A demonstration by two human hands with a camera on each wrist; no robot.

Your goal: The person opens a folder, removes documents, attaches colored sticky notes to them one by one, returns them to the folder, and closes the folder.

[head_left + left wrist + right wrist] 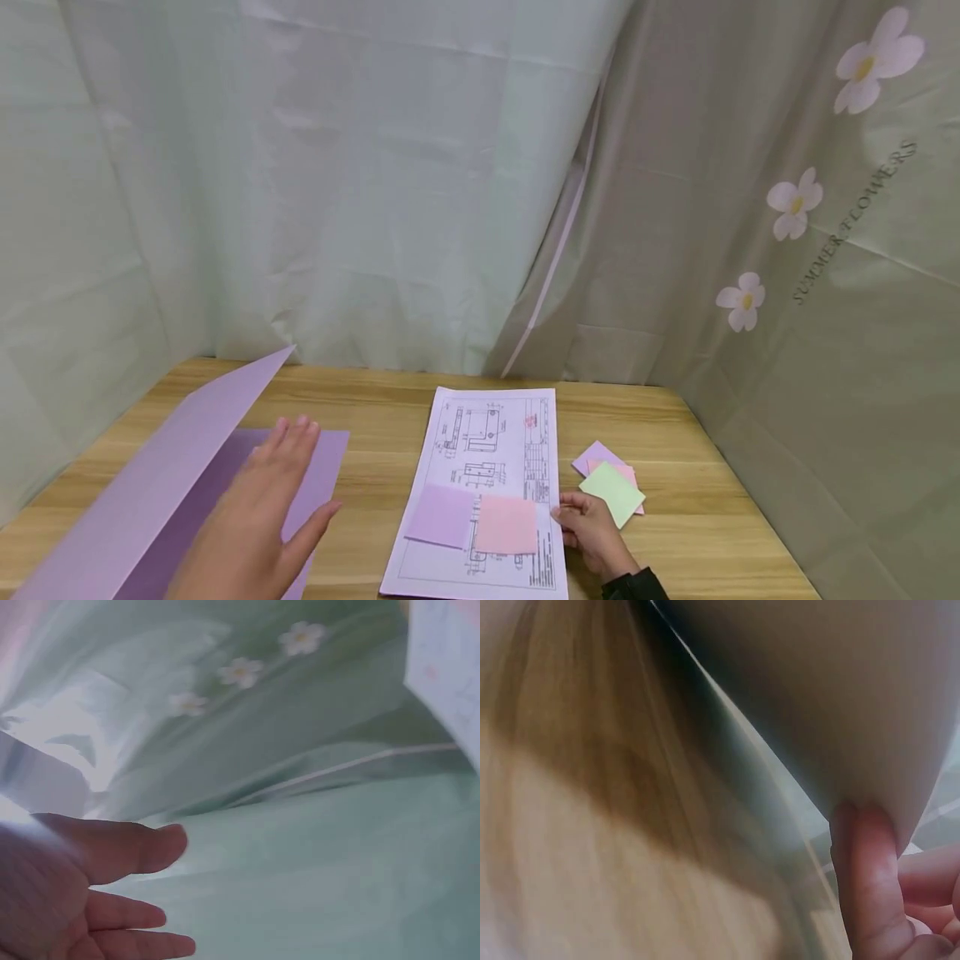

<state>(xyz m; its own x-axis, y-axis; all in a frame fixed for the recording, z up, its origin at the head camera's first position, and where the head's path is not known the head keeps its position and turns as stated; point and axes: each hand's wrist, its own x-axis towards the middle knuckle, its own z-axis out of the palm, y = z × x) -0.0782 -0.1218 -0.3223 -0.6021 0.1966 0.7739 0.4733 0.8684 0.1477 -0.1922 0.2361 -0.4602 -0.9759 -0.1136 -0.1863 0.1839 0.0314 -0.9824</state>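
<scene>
My right hand (592,529) pinches the right edge of a white technical drawing (517,467) between thumb and fingers. Up close in the right wrist view, the fingers (874,877) hold the raised edge of the sheet (847,690) above the wooden surface. On the drawing lie a purple sticky note (440,517) and a pink sticky note (507,525), side by side. Over an opened purple folder (168,471) is my left hand (251,517), fingers extended and thumb apart; it grips nothing. Whether it touches the folder I cannot tell. The left wrist view shows this hand's thumb (142,847) stretched out.
Just right of the drawing, a small overlapping pile holds a green sticky note (612,492) above pink and purple ones. All this lies on a wooden table (375,408). Pale curtains (405,183) enclose its back and sides, with white flowers (742,302) printed on the right.
</scene>
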